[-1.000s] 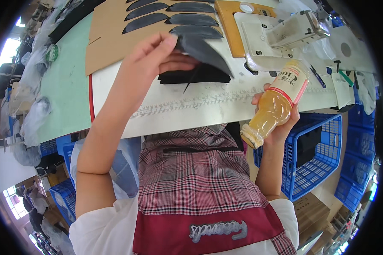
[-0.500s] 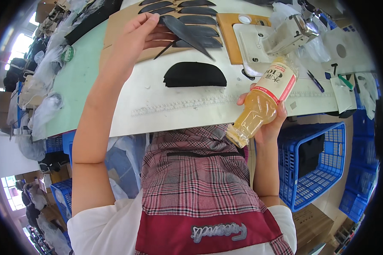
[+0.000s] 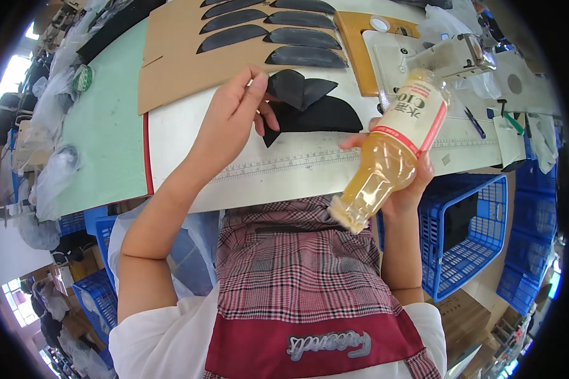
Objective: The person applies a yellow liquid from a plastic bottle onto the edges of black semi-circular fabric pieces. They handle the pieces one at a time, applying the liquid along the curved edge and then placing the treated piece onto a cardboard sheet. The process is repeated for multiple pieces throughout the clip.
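Note:
My left hand (image 3: 237, 117) pinches thin black half-moon fabric pieces (image 3: 294, 88), bent and overlapping, at their left end. They hang over a stack of matching black half-moon pieces (image 3: 335, 117) lying on the white table. My right hand (image 3: 406, 189) is wrapped around a clear plastic bottle (image 3: 385, 158) of yellowish liquid with a pale label. The bottle is tilted, its neck pointing down toward me, and something pale and ragged covers the mouth. It stays just right of the stack, over the table's near edge.
Rows of dark half-moon pieces (image 3: 303, 38) lie on a cardboard sheet (image 3: 171, 63) at the far side. A sewing machine (image 3: 452, 60) stands at the far right. A ruler strip (image 3: 284, 161) runs along the near table. A blue basket (image 3: 433, 252) sits below on the right.
My left hand has come nearer and to the right, from the cardboard to above the black stack, carrying the pieces. My right hand still holds the bottle, almost in place.

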`<control>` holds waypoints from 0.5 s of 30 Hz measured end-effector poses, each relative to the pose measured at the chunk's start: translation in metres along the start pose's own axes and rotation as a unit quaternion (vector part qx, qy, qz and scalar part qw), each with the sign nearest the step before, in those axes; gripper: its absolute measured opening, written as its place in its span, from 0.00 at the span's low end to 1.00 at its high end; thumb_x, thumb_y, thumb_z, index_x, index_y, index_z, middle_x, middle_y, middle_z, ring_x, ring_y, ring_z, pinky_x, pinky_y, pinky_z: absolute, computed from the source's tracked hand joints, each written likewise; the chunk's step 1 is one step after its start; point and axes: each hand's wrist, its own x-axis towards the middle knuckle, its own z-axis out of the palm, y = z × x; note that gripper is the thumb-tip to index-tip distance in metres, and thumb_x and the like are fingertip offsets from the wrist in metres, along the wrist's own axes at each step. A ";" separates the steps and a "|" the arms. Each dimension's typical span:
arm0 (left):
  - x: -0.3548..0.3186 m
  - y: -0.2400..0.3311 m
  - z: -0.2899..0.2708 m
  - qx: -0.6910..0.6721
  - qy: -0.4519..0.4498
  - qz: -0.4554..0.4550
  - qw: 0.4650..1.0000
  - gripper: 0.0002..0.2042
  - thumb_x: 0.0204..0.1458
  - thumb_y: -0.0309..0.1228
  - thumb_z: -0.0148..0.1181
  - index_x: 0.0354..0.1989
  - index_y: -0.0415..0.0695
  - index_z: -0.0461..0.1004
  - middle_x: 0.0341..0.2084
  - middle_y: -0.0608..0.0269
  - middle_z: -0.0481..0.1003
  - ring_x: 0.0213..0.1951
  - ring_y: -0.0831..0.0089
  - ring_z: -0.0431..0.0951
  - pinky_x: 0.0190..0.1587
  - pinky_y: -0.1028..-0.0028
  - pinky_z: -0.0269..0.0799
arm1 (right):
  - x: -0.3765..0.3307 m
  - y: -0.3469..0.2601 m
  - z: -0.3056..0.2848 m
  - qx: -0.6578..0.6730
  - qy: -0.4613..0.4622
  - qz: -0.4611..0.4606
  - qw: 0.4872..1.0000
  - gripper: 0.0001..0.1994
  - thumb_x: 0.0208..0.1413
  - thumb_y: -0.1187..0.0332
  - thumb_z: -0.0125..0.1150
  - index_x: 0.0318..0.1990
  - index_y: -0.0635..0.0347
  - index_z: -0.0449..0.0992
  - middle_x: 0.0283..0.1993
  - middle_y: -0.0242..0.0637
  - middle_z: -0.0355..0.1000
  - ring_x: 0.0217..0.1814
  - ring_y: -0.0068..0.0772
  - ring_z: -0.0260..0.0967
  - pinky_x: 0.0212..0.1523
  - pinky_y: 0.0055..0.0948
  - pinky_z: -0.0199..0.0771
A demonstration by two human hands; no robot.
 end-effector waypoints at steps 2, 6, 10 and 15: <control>0.001 -0.002 -0.002 -0.049 -0.011 -0.015 0.999 0.13 0.58 0.37 0.37 0.37 0.39 0.63 0.27 0.60 0.70 0.20 0.76 0.72 0.21 0.81 0.66 | 0.004 0.004 0.014 -0.008 -0.040 0.016 0.999 0.37 0.42 0.39 0.49 0.49 0.66 0.60 0.49 0.61 0.61 0.44 0.39 0.67 0.40 0.28 0.69; 0.002 -0.008 -0.005 -0.092 -0.032 -0.048 0.994 0.15 0.58 0.38 0.36 0.40 0.39 0.63 0.30 0.57 0.72 0.18 0.75 0.72 0.21 0.80 0.67 | 0.014 0.018 0.037 0.007 -0.072 0.067 0.995 0.39 0.41 0.46 0.55 0.54 0.67 0.54 0.55 0.58 0.56 0.48 0.38 0.65 0.46 0.30 0.68; 0.004 -0.008 -0.010 -0.118 -0.033 -0.062 0.991 0.16 0.58 0.38 0.37 0.43 0.38 0.63 0.34 0.55 0.72 0.17 0.74 0.71 0.20 0.78 0.67 | 0.017 0.028 0.046 -0.030 -0.002 0.059 0.998 0.41 0.40 0.49 0.58 0.56 0.68 0.49 0.56 0.56 0.55 0.51 0.38 0.63 0.48 0.32 0.67; 0.027 0.013 -0.046 -0.167 0.007 0.033 0.985 0.16 0.57 0.37 0.38 0.41 0.37 0.65 0.35 0.53 0.73 0.23 0.70 0.73 0.27 0.76 0.69 | 0.019 0.026 0.041 0.002 0.015 0.083 0.996 0.38 0.40 0.48 0.57 0.53 0.68 0.54 0.57 0.55 0.55 0.46 0.32 0.65 0.43 0.27 0.69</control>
